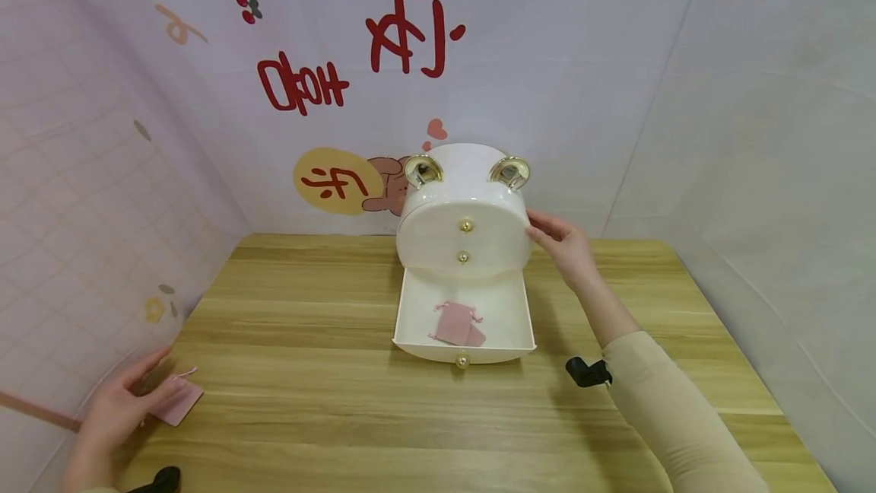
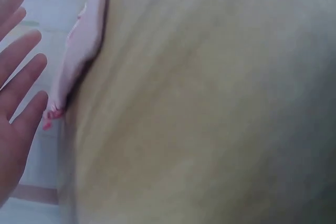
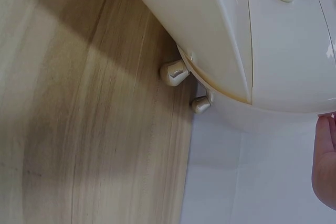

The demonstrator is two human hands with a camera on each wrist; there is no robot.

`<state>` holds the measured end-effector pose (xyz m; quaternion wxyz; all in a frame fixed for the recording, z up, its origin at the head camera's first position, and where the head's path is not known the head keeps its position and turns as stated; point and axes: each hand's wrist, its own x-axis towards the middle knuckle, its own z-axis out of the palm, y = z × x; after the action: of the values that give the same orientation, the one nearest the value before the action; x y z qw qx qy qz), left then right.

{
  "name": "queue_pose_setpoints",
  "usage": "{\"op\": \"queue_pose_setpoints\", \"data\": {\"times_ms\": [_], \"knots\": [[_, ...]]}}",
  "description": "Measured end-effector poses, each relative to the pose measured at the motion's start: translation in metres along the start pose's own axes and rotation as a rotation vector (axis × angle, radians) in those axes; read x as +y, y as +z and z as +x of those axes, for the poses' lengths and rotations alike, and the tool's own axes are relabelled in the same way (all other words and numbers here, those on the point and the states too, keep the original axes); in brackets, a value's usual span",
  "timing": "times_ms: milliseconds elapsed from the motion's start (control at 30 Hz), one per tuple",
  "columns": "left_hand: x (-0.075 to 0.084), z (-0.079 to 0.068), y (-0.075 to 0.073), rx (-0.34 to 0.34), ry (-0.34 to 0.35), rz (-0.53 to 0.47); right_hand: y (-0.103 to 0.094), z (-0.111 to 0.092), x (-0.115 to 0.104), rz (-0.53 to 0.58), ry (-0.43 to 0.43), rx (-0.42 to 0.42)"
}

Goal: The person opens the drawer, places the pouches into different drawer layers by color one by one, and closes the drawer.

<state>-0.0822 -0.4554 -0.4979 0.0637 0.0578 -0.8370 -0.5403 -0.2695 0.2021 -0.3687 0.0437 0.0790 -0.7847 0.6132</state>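
My left hand point(image 1: 119, 405) is at the table's left edge, beside a flat pink drawstring pouch point(image 1: 179, 404). In the left wrist view its fingers point(image 2: 23, 82) are extended and spread near the pouch point(image 2: 84, 45), which lies on the wood. My right hand point(image 1: 571, 253) touches the right side of a white rounded storage box point(image 1: 438, 242) with gold ear-like rings on top. The right wrist view shows the fingertips of that hand point(image 3: 325, 166) against the box's side. The box's bottom drawer point(image 1: 506, 318) is pulled out, and overlapping pink pouches point(image 1: 455, 323) lie inside it.
Two gold knobs point(image 1: 466, 225) mark the closed upper drawers, and another knob point(image 1: 462, 361) is on the open drawer's front. Small gold feet point(image 3: 174, 73) raise the box off the wooden table point(image 1: 308, 402). A printed cloth point(image 1: 547, 82) hangs behind.
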Motion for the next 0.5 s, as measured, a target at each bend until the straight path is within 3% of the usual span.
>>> {"op": "queue_pose_setpoints", "data": {"times_ms": [100,167,233,300,500], "knots": [[-0.005,-0.001,-0.001,-0.030,-0.027,-0.140,0.001,0.000,0.000,-0.001,0.009,-0.001],[-0.007,-0.002,-0.001,-0.036,-0.017,-0.103,0.000,0.000,-0.001,-0.002,0.014,-0.001],[-0.009,-0.002,-0.002,-0.014,0.012,0.046,0.000,0.000,-0.001,0.000,0.017,-0.002],[-0.012,-0.001,-0.003,0.003,0.028,0.116,0.000,0.000,-0.001,0.001,0.016,-0.003],[-0.019,0.001,-0.007,0.003,0.018,0.019,0.000,-0.001,-0.001,-0.009,0.013,0.000]]}}
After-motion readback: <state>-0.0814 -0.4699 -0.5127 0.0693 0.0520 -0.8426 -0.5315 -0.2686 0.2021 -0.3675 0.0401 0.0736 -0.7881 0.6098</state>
